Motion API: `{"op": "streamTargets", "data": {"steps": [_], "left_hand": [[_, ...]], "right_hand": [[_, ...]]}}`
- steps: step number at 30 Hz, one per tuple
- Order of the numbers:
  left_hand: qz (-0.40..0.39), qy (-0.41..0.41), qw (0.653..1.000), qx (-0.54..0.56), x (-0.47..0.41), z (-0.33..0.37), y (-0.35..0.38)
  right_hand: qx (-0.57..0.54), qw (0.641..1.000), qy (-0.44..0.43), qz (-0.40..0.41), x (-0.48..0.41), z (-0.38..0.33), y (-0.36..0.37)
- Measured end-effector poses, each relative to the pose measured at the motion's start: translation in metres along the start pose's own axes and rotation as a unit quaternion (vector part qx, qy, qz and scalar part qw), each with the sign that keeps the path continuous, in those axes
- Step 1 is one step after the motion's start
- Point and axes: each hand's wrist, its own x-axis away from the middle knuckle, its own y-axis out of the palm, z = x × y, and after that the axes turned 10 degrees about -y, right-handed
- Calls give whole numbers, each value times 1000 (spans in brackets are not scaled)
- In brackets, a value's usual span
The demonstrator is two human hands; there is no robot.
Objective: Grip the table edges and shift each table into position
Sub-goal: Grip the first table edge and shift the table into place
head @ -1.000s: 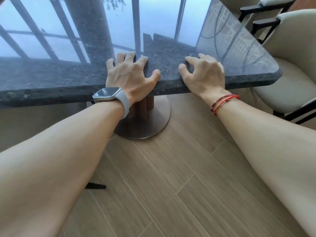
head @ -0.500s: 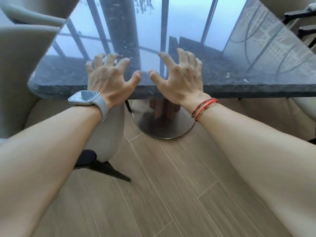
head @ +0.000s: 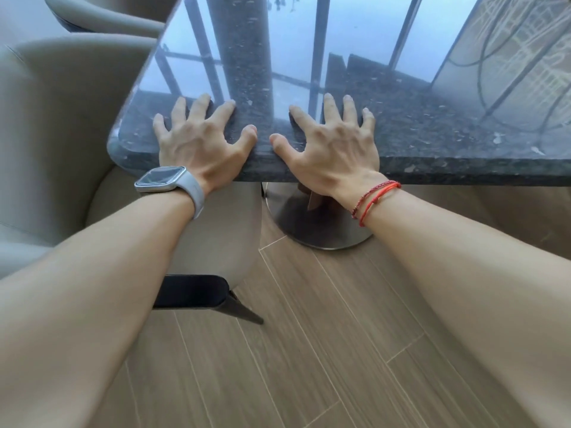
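Spreading across the lower half of the frame, a floor (head: 309, 350) of pale wood-grain planks runs under everything. One table (head: 432, 134) fills the upper middle and right. Its dark polished stone top mirrors window bars and pale sky, and its rounded corner sits at centre left. Two beige upholstered chairs stand at the left: one (head: 61, 118) just beside that corner, the other (head: 102, 13) in the upper left corner of the frame. One round metal pedestal base (head: 315, 230) shows below the table edge at centre.

Two hands lie side by side over the near edge. The left hand (head: 200, 140) and right hand (head: 333, 143) both have fingers spread and pressed flat on the top, curling round nothing. One grey-strapped watch (head: 160, 179) sits on the left wrist, two red cords (head: 374, 196) on the right.
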Motion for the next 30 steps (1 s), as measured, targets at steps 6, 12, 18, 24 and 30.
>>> {"op": "streamTargets", "data": {"steps": [6, 12, 18, 24, 30], "left_hand": [[27, -7, 1000, 1, 1, -1, 3], [23, -4, 1000, -6, -2, -1, 2], [22, -3, 1000, -3, -3, 0, 2], [27, 0, 1000, -4, -3, 0, 1], [28, 1, 1000, 8, -6, -1, 0]], "right_hand": [[11, 1000, 5, 20, 2, -3, 3], [26, 999, 7, 23, -1, -6, 2], [24, 1000, 2, 15, -3, -5, 2], [23, 1000, -3, 18, -3, -3, 1], [21, 1000, -5, 19, -7, -5, 2]]}}
